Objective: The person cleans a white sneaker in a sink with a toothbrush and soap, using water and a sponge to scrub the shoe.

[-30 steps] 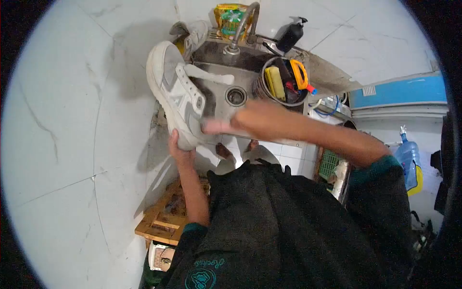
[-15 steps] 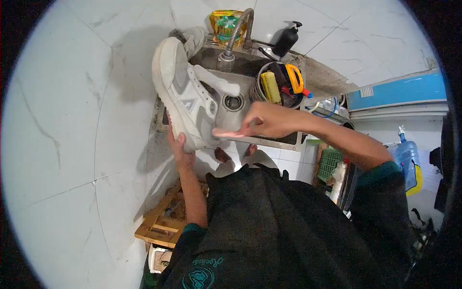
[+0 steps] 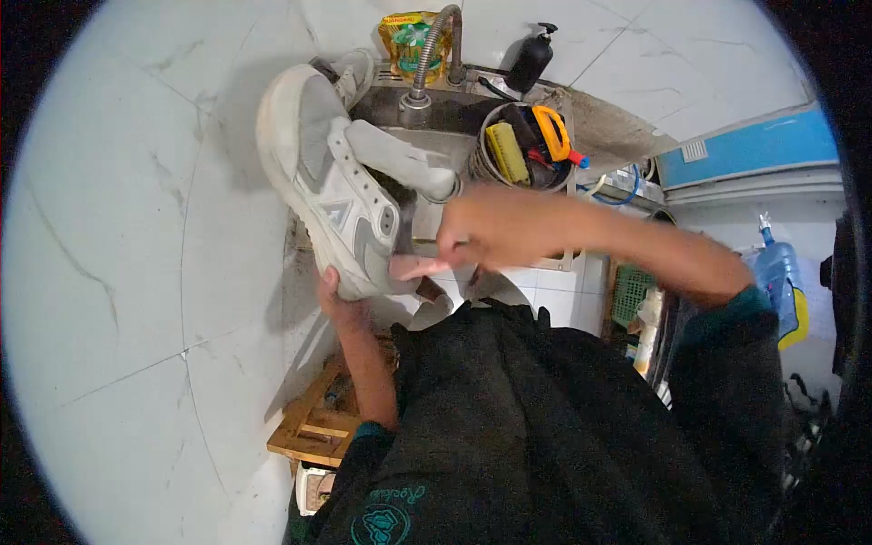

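A white sneaker (image 3: 318, 173) without laces, its tongue pulled out, is tilted above the left side of the sink. My left hand (image 3: 341, 295) grips it from below at the toe end. My right hand (image 3: 495, 227) is closed around a slim pinkish item (image 3: 418, 266), whose end touches or nearly touches the toe. Motion blur hides what kind of item it is. Behind the sneaker, another pale shoe (image 3: 354, 77) stands at the sink's back left corner, partly covered.
The metal sink (image 3: 427, 145) has a flexible tap (image 3: 427, 68) at its back. Beside the tap are a yellow-green pouch (image 3: 416, 41) and a black pump bottle (image 3: 531, 59). A bucket (image 3: 479, 163) with brushes sits at the right. A wooden stool (image 3: 309, 436) stands low left.
The sneaker and my left hand have shifted a little left and down in the view. My right hand has moved slightly left with the pinkish item, staying by the toe.
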Available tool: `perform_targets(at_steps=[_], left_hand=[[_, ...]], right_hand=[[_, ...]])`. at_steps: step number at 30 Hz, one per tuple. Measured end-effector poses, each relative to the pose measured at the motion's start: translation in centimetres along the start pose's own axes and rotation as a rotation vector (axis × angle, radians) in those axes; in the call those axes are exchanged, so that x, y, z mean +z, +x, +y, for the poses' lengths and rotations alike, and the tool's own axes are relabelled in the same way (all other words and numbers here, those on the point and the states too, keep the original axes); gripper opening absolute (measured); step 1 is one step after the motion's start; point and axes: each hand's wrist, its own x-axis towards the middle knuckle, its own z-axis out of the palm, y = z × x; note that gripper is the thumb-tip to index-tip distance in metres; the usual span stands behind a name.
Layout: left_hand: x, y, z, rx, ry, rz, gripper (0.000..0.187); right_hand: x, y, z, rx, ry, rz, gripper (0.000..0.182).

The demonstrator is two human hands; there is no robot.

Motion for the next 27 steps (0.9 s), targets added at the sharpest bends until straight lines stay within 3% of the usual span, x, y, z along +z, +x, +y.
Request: perform_targets(at_steps=[1,2,5,8,10,13,14,17,18,21,22,24,26,27], left_hand=[[0.1,-0.2,-0.1,0.003,0.008,-0.016,0.072],[0.2,0.0,-0.1,0.002,0.020,-0.015,0.073],[1.5,0.7,0.6,0.007,0.042,-0.020,0.076],[0.7,0.7,-0.5,0.007,0.079,-0.013,0.079],[3.9,0.3,0.1,0.000,0.118,0.013,0.083],[3.0,0.9,-0.2,-0.062,-0.068,-0.067,0.081],[2.8,0.7,-0.5,-0.049,-0.003,-0.059,0.079],[4.7,0.8,-0.9,-0.056,0.074,-0.062,0.074],[4.7,1.3,-0.8,-0.073,0.024,-0.061,0.074],[3.5,1.9,-1.6,-0.084,-0.045,-0.028,0.074],[2.8,2.2,-2.3,-0.069,-0.061,-0.018,0.074],[0.3,2.4,-4.6,0.133,0.056,-0.248,0.069],[1.1,2.3,-4.7,0.069,-0.101,-0.288,0.068],[3.5,1.9,-3.9,-0.092,-0.326,-0.206,0.069]], right_hand=[[-0.3,-0.2,0.3,-0.035,0.016,-0.009,0.016],[-0.3,-0.3,0.2,0.037,-0.203,0.144,0.014],[1.0,-0.8,-1.7,0.086,-0.154,0.088,0.015],[-0.1,0.0,1.2,0.048,-0.294,0.142,0.015],[0.5,-0.4,1.8,0.028,-0.350,0.218,0.017],[0.1,-1.5,0.8,0.012,-0.088,0.074,0.017],[-1.8,-1.0,1.7,0.019,-0.096,-0.105,0.017],[-0.4,-0.8,2.6,0.079,-0.006,0.059,0.030],[0.3,-1.5,2.1,0.010,0.052,0.075,0.018],[-0.2,-1.4,5.0,-0.206,0.308,0.041,0.020],[-0.4,-1.8,5.3,-0.089,0.359,-0.003,0.021],[-0.2,-3.2,4.4,-0.015,0.408,0.161,0.026],[1.1,-4.0,3.4,-0.053,0.484,0.362,0.025],[1.7,-4.2,3.2,-0.071,0.495,0.429,0.025]])
